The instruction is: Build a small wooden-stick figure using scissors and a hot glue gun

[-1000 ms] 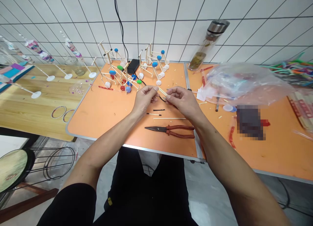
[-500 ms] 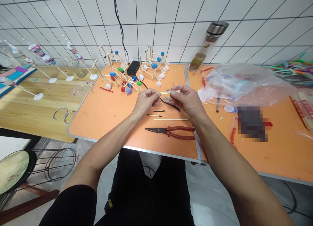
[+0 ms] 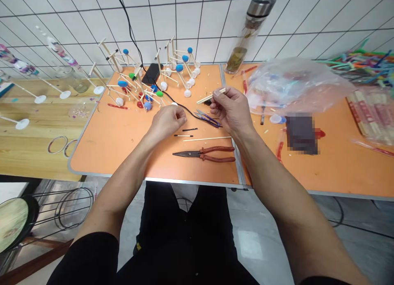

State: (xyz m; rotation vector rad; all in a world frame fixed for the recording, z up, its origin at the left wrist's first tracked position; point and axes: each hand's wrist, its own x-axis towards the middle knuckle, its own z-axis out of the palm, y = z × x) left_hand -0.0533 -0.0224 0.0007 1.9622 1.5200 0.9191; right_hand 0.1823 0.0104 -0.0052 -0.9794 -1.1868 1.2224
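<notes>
My right hand [image 3: 232, 111] is raised a little over the orange table [image 3: 123, 141] and pinches a thin wooden stick [image 3: 209, 97] that points left. My left hand [image 3: 166, 120] rests low on the table with its fingers curled; what they hold, if anything, is hidden. Between the hands lie small scissors [image 3: 208, 117] and a black cable [image 3: 181, 107]. In front of the hands lie a long stick [image 3: 207, 139], two short dark pieces [image 3: 186, 132] and red-handled pliers [image 3: 205, 153].
Stick models with coloured balls [image 3: 147, 81] stand at the back, by a black box [image 3: 150, 74]. A glass bottle [image 3: 246, 34] leans on the tiled wall. A clear plastic bag [image 3: 292, 86] and coloured straws [image 3: 360, 65] lie right. A wooden table [image 3: 30, 141] stands left.
My hands have parted: the right one lifted the stick up and right, the left one dropped to the table. The camera tilted down and shifted.
</notes>
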